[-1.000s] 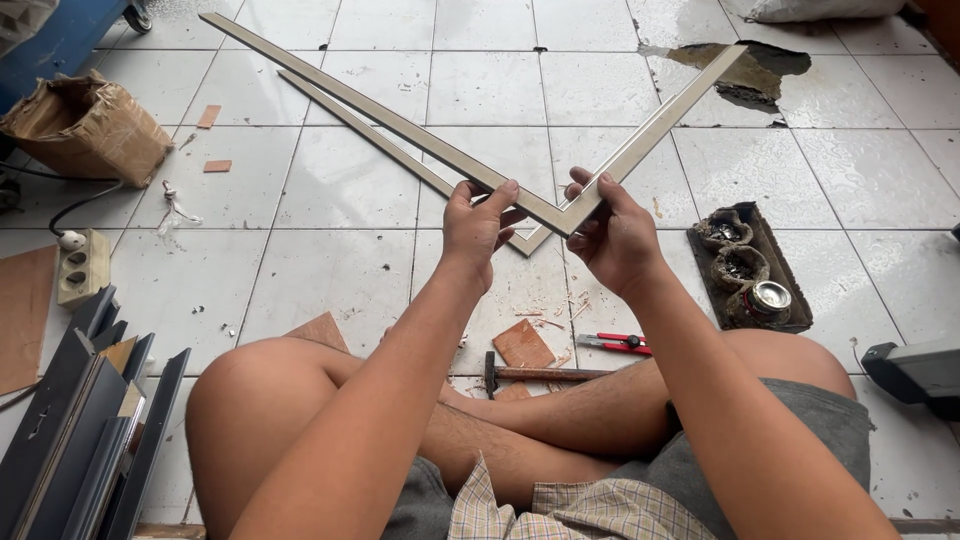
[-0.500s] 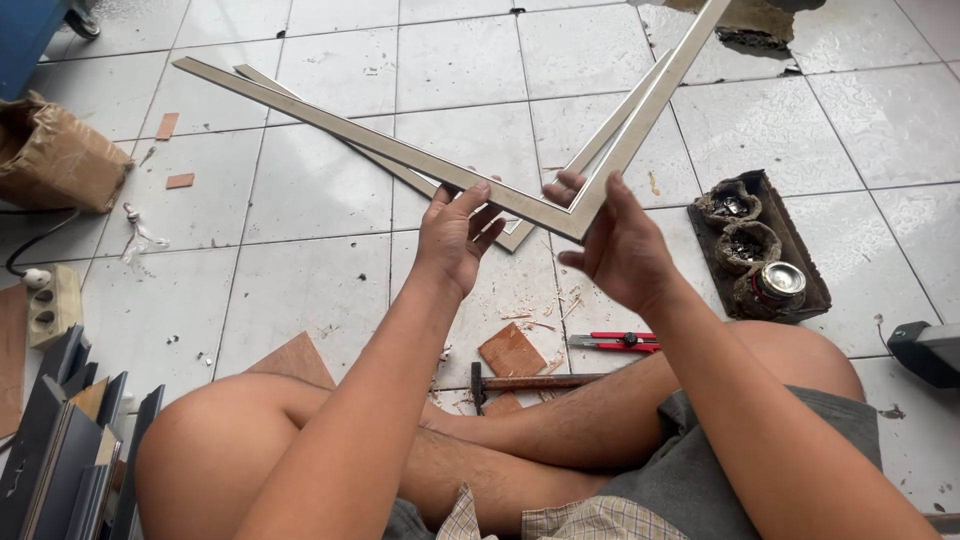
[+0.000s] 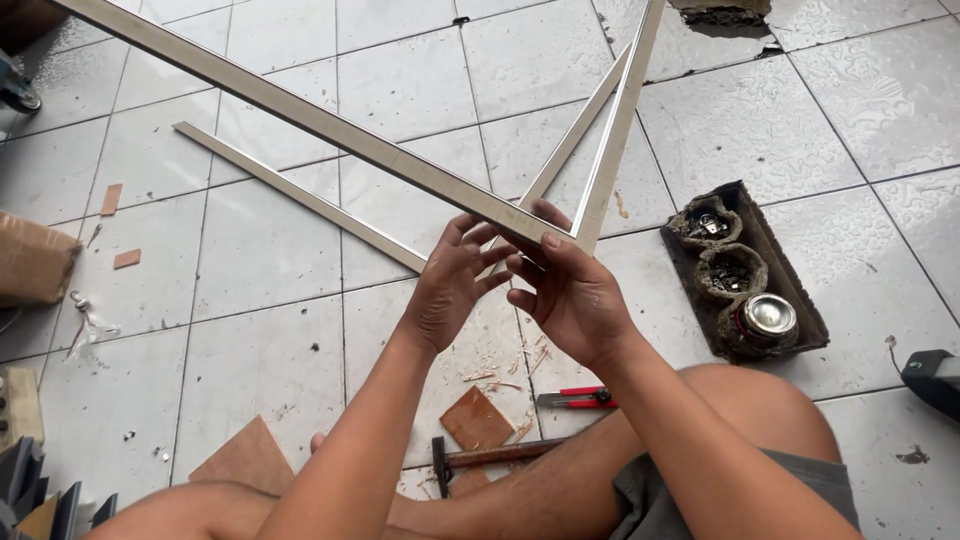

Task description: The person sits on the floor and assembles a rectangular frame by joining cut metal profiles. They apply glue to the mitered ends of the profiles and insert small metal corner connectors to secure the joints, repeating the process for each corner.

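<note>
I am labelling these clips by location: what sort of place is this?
Probably an informal frame-making workspace on a tiled floor: both hands join moulding strips, with a hammer and a cutter nearby.

- A makeshift floor workshop on a white tiled floor [image 3: 300, 330].
- Near the hammer [image 3: 490, 457]: wood scraps [image 3: 478, 420], red cutter [image 3: 580, 398].
- Right of it, a tray of hardware [image 3: 745, 270].

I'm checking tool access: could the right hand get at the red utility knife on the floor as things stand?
Probably yes: the red utility knife lies uncovered on the tile just below the right hand, though that hand grips the frame corner.
</note>
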